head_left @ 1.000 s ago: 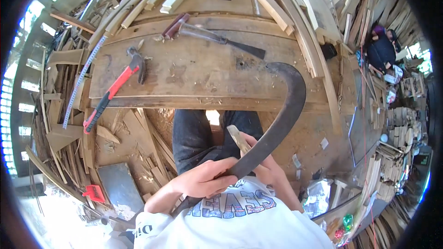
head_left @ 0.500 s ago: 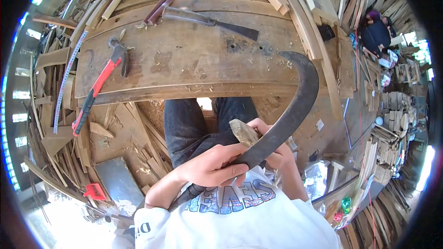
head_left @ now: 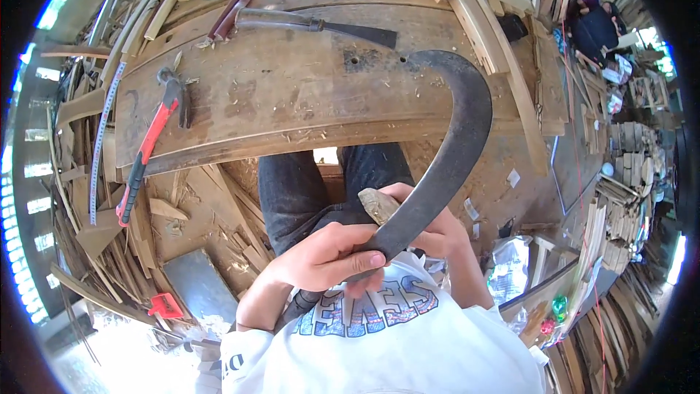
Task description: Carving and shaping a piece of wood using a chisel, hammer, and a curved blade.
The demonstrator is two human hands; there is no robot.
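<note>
In front of my chest is a large, dark curved sickle (head_left: 470, 128). My left hand (head_left: 328, 259) is closed on the base of its blade, thumb lying on the flat face. Its dark handle (head_left: 300, 303) runs back under my left forearm. Behind the blade, my right hand (head_left: 430, 226) is closed around a short, rough piece of wood (head_left: 377, 206) whose blunt end sticks up by my left fingers. The blade hides part of the right fingers and of the wood. The curved tip reaches over the near part of the workbench (head_left: 292, 106).
On the bench lie a red-handled claw hammer (head_left: 157, 128), overhanging the near edge, a wooden-handled chisel (head_left: 313, 23) and a dark red stick (head_left: 233, 14). Long wood strips (head_left: 503, 66) flank it. A red dustpan (head_left: 166, 306) is at lower left. Another person (head_left: 594, 29) is at far right.
The sickle's tip has swung left and farther over the bench, with the blade more upright. Both hands keep their holds. The whole view has shifted slightly.
</note>
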